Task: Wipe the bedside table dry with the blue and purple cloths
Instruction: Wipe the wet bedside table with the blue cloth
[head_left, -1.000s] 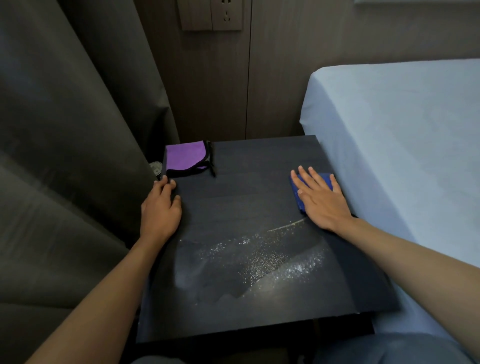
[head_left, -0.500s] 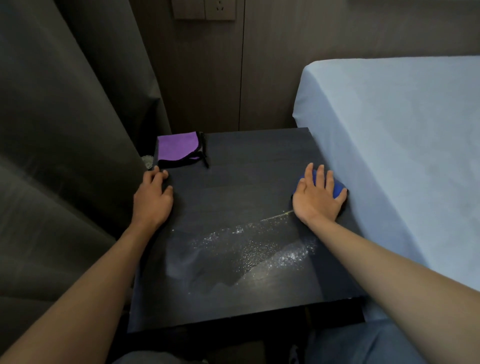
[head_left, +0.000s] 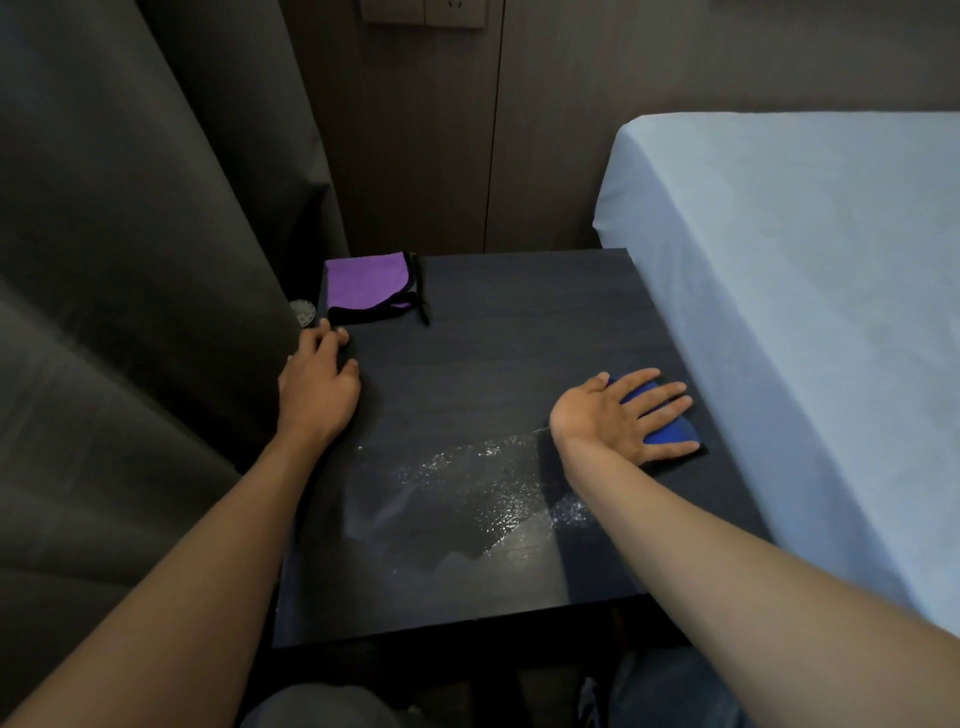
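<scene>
Hands first: your right hand (head_left: 623, 415) lies flat with fingers spread, palm pressing down on the blue cloth (head_left: 667, 428), grasping nothing; only a part of the cloth shows between and beyond your fingers. It sits at the right edge of the counter (head_left: 493, 322), just beside the bed (head_left: 805, 286). Your left hand (head_left: 318, 389) rests palm down at the counter's left edge, fingers loosely bent and released, with nothing in it. Its fingertips (head_left: 332, 335) reach close to the near edge of the purple cloth (head_left: 366, 283); whether they touch it cannot be told.

That purple cloth lies folded in the far left corner of the counter, with dark trim along its near and right sides and a dark strap trailing off its right corner. It is well apart from the blue cloth.

Between your two forearms, on the near half of the dark counter, a wet patch (head_left: 493, 499) glistens with small droplets. It begins just below your right wrist and spreads toward the near left.

To your left hangs a grey curtain (head_left: 130, 260), and a small round pale object (head_left: 302, 312), too small to identify, shows between it and the counter. Behind the counter stands a wood-panelled wall (head_left: 415, 156) with a socket plate (head_left: 423, 11) at the top. The bed to your right is covered with a light blue sheet.
</scene>
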